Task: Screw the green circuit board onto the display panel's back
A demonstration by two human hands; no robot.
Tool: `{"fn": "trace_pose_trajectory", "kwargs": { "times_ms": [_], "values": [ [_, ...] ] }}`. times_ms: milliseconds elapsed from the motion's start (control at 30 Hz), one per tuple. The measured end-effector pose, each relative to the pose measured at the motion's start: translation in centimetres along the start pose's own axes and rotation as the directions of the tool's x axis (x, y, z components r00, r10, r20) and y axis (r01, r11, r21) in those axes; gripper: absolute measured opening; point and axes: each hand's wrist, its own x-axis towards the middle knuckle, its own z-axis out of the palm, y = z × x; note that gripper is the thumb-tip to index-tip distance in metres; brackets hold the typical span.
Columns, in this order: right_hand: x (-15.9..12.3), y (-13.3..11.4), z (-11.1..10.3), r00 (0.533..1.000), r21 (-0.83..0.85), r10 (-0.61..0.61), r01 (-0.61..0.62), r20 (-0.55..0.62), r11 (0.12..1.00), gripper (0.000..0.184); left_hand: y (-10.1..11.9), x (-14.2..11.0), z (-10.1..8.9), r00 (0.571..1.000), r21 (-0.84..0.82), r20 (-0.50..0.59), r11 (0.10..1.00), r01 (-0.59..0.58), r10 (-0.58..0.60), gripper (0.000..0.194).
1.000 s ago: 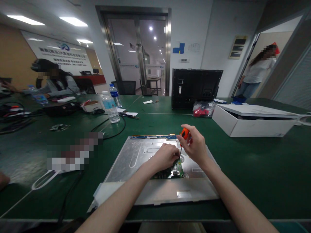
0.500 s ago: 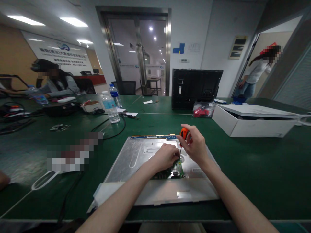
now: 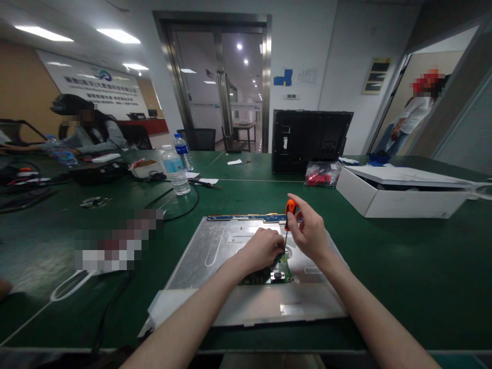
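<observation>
gripping orange screwdriver (image 3: 289,212), right hand (image 3: 309,233); left hand (image 3: 263,248) on circuit board (image 3: 279,271).

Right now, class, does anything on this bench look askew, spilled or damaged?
One thing: the white box has its lid askew, leaving a gap. The metal panel, where the right hand holds the screwdriver, lies flat.

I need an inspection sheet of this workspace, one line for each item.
Surface: green table.
Job's things: metal panel lying flat; green circuit board on it; orange screwdriver upright over the board.
Clutter: water bottles, white box, black casing.
Grips: right hand holds the screwdriver; left hand rests by its tip.
Cables: black cable.
Surroundings: glass doors, two other people.
</observation>
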Motion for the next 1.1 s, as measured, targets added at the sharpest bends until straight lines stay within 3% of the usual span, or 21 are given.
{"fn": "trace_pose_trajectory", "kwargs": {
  "times_ms": [300,867,1100],
  "values": [
    [0.10,0.14,0.01,0.998,-0.046,-0.057,0.057,-0.018,0.997,0.031,0.05,0.05,0.00,1.000,-0.001,0.003,1.000,0.012,-0.012,0.016],
    [0.07,0.25,0.05,0.996,-0.062,-0.060,0.056,-0.066,0.996,0.027,0.07,0.04,0.01,1.000,-0.002,-0.001,1.000,0.018,-0.018,0.016],
    [0.01,-0.05,0.00,1.000,-0.020,-0.008,0.008,-0.018,1.000,0.034,0.00,0.07,0.06,1.000,-0.015,0.002,1.000,0.002,-0.002,0.016]
  ]
}}
